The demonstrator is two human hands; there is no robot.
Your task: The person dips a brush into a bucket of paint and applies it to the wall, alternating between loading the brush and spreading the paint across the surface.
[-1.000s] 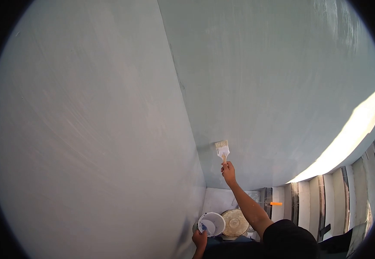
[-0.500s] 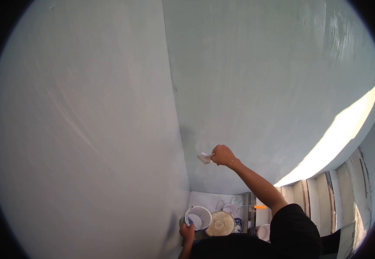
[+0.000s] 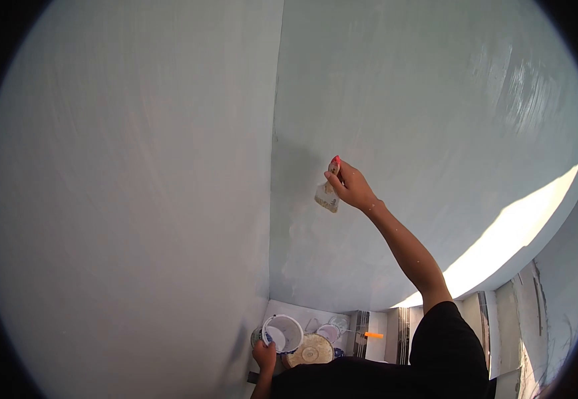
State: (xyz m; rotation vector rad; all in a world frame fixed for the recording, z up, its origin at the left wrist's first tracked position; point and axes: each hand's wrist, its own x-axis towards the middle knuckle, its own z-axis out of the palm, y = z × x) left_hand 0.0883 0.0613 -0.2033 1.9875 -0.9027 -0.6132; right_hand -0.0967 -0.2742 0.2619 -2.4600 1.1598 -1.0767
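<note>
My right hand (image 3: 351, 186) is raised in front of the right wall (image 3: 395, 113), its fingers closed around the handle of a flat paintbrush (image 3: 327, 199). The brush's red handle end points up and its broad, whitish end points down. Pale specks dot my right forearm. Low down at the left, my left hand (image 3: 264, 356) grips the rim of a white bucket (image 3: 291, 330), which has some pale contents inside.
The left wall (image 3: 136, 199) meets the right one at a vertical corner. Below are a round, stained lid (image 3: 310, 351), a smaller white bucket (image 3: 329, 332) and an orange-handled tool (image 3: 373, 335) by the steps (image 3: 395, 336). Sunlight (image 3: 515, 236) falls across the right wall.
My right hand has moved up the wall with the paintbrush, whose broad end has turned from pointing left to pointing down. My left hand still holds the bucket; the view has shifted.
</note>
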